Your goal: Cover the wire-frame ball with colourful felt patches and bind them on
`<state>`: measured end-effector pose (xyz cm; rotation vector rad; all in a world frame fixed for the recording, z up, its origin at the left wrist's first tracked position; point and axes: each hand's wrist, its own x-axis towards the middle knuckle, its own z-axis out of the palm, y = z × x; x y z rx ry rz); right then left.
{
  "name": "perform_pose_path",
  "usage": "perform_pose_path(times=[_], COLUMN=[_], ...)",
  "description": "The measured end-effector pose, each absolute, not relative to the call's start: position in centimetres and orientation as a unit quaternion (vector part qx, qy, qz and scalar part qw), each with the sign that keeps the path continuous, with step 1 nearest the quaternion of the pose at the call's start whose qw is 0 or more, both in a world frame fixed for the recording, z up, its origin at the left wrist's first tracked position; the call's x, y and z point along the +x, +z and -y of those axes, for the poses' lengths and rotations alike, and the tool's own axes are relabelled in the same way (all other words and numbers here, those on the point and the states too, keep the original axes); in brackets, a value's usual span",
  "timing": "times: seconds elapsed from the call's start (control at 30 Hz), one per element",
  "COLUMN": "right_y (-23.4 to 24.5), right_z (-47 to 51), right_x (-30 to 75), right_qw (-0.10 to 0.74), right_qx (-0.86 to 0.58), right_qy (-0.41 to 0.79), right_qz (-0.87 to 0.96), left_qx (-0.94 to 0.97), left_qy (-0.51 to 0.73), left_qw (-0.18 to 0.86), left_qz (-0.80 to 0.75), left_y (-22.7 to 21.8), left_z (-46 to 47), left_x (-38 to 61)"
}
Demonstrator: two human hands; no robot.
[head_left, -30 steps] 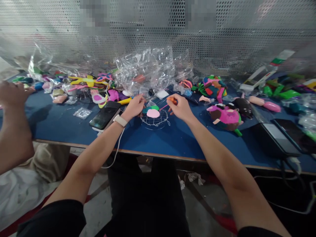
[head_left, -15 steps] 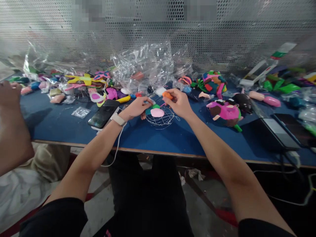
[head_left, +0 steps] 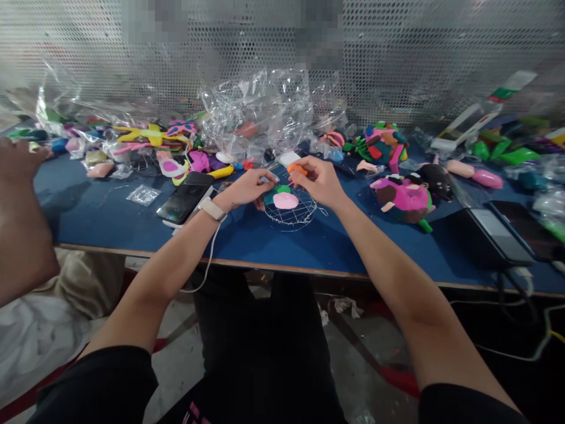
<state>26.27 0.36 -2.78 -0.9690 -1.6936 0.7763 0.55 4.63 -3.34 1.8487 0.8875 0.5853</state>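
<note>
A round wire frame [head_left: 300, 221], crossed by thin pale wires, sits before me at the table. A flat pink clay piece [head_left: 286, 201] covers part of it, with green clay [head_left: 282, 189] just behind and teal clay [head_left: 268, 199] at the left. My right hand [head_left: 321, 181] pinches a lump of orange clay [head_left: 297, 172] above the frame's far side. At the frame's left edge, my left hand [head_left: 249, 188] has its thumb and fingers closed together; what lies between them is too small to make out.
Left of the frame lies a phone [head_left: 185, 197]. Clear plastic bags [head_left: 260, 112] and colourful clay pieces line the back. A magenta clay figure [head_left: 406, 199] stands right, near a dark device [head_left: 498, 235] and a bottle [head_left: 472, 115]. Another person's arm [head_left: 24, 224] rests at far left.
The view has shifted slightly. My right hand's fingers have moved a little around the orange clay, which sits a bit lower over the frame. My left hand stays at the frame's left edge.
</note>
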Motion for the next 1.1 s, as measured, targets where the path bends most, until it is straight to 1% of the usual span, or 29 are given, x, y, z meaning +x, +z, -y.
perform_pose_path(times=[0.2,0.33,0.53,0.7,0.9,1.1], right_y=[-2.7,-3.0,-3.0,-3.1,-2.7,-2.6], right_z=[-0.4,-0.5,-0.5,-0.3,0.0,0.2], right_x=[26.4,26.4,26.0,25.8,25.7,25.9], right_qw=[0.502,0.506,0.518,0.508,0.545,0.513], right_qx=[-0.395,-0.395,-0.391,-0.404,-0.387,-0.404], right_qy=[0.336,0.335,0.316,0.32,0.297,0.313], right_qz=[0.692,0.69,0.692,0.691,0.682,0.69], left_qx=[0.765,0.809,0.813,0.822,0.813,0.811], left_qy=[0.274,0.272,0.274,0.268,0.282,0.271], left_qw=[0.447,0.402,0.411,0.386,0.404,0.413], left_qz=[-0.375,-0.331,-0.31,-0.321,-0.31,-0.314], left_y=[-3.7,-3.5,-3.5,-3.8,-3.2,-3.0], left_z=[-5.0,-4.9,-4.5,-4.6,-4.2,-3.9], left_x=[0.7,1.2,1.5,1.5,1.6,1.6])
